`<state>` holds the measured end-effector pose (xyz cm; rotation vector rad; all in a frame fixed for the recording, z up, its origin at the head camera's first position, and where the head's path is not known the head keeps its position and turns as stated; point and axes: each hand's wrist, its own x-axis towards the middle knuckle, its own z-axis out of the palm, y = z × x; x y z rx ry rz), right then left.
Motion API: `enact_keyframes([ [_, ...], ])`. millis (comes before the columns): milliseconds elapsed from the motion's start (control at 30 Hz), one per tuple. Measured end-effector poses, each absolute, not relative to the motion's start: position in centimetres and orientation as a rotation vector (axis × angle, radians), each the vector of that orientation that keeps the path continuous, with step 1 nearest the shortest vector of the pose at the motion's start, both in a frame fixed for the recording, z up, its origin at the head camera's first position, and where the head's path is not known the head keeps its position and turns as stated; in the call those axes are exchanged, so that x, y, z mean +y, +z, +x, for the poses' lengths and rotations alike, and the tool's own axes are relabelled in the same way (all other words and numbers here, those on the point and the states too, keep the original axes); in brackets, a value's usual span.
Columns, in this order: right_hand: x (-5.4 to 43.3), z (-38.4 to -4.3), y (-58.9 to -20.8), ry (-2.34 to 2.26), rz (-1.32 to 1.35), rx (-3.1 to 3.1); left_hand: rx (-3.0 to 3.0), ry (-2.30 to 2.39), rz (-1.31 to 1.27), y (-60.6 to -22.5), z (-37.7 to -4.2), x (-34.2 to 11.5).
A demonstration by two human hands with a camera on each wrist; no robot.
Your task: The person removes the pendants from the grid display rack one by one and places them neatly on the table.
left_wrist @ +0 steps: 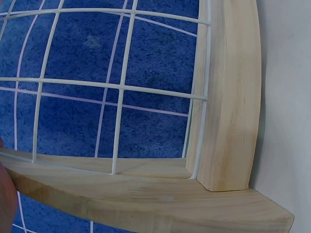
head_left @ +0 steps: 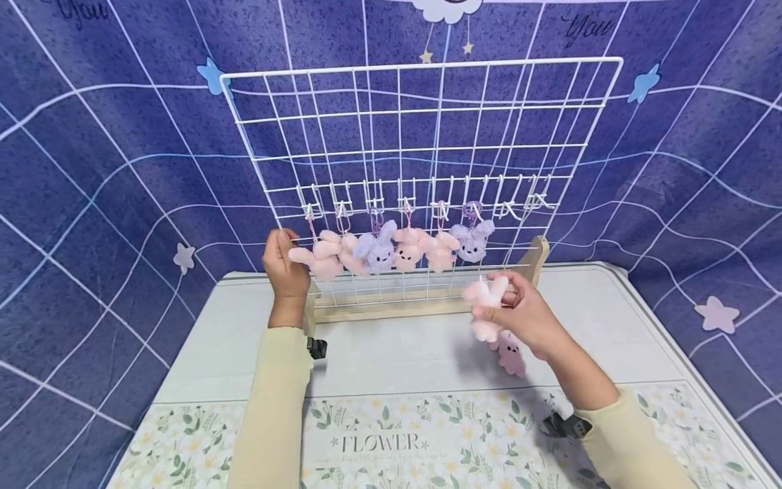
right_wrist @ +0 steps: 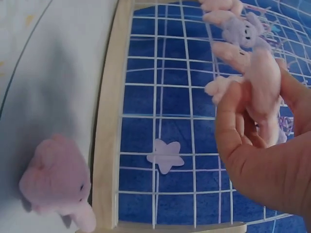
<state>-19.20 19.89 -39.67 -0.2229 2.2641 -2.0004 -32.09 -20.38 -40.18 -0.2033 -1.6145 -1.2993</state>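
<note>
My right hand [head_left: 528,316] pinches a pale pink plush bunny keychain [head_left: 487,329] between thumb and fingers, in front of the lower right of a white wire grid rack [head_left: 421,66]. Beneath it on the table lies another pink plush keychain [head_left: 512,354], also seen in the right wrist view. At the rack's left end, my left hand [head_left: 287,268] grips its side; the left wrist view catches only a sliver of that hand. Pink plush bunnies [head_left: 408,250] and lavender ones [head_left: 472,243] hang in a row from the rack's hooks.
Bare white hooks [head_left: 507,209] stick out at the row's right end. The rack stands on a wooden base [head_left: 391,309] with side feet. A floral mat [head_left: 379,445] covers the table's near part. Blue patterned cloth [head_left: 122,136] surrounds the table behind and at both sides.
</note>
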Motion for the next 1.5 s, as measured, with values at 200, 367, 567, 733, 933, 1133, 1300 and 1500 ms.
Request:
enact_keyframes([
  [200,19.9,-19.3,-40.6,-1.803,-0.352,2.434,-1.627,-1.288,-0.221,-41.0,-32.9,-21.1],
  [367,20.1,-19.3,-41.0,-1.642,-0.402,2.537,-1.606,-1.303,-0.210,-39.7,-31.6,-20.0],
  [567,20.3,-19.1,-41.5,-1.494,-0.407,2.563,-1.585,-1.322,-0.238,-38.4,-30.2,-19.2],
  [733,20.4,-19.3,-42.0,-1.418,-0.440,2.563,-1.582,-1.327,-0.233,-38.4,-30.4,-19.3],
  [933,20.6,-19.8,-43.1,-1.311,-0.425,2.604,-1.584,-1.307,-0.217,-38.7,-30.6,-19.3],
  [1133,20.5,-19.9,-44.0,-1.147,-0.313,2.651,-1.594,-1.307,-0.204,-38.8,-30.6,-19.2],
  [1300,20.2,-19.9,-44.3,-1.148,-0.271,2.597,-1.592,-1.313,-0.196,-39.8,-31.7,-19.9],
  [1500,19.8,-20.2,-44.7,-1.136,-0.293,2.605,-1.617,-1.296,-0.194,-40.9,-32.8,-20.8],
])
